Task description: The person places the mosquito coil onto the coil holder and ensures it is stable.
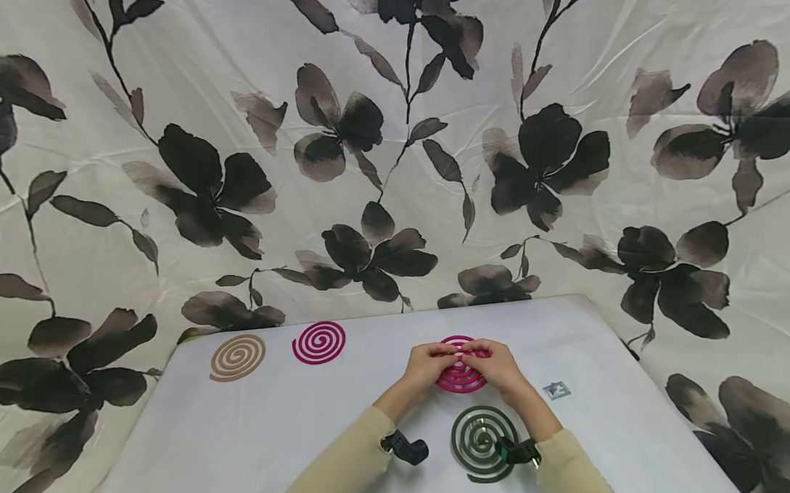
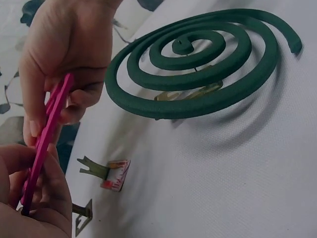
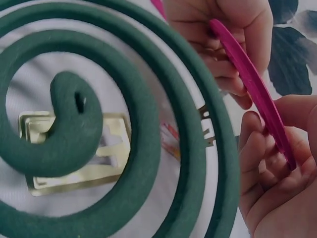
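Mosquito coil (image 2: 47, 136), pink in colour, was in both your hands, right of centre in the lower part of the head view, raised above the white table (image 1: 244, 444). Your left hand (image 1: 423, 367) pinched it between thumb and fingers, and your right hand (image 1: 495, 366) pinched it from the other side, the fingertips of both close together near the middle of the spiral. In both wrist views it stood nearly edge-on, so I could not tell if it was one spiral or two nested.

In my judgement, small and equal pressure near the centre suited this grip best, because so thin a spiral could probably snap if one hand twisted more than the other.

At the lower right of the head view, a green coil (image 2: 183, 47) rested on a metal stand (image 3: 119, 130), and your right wrist band (image 1: 518, 452) overlapped it in the picture; a high wrist was the safer choice there. Another small stand (image 1: 556, 390) lay farther right. At the left, a tan coil (image 1: 237, 357) and a second pink coil (image 1: 320, 343) lay well apart from your hands.
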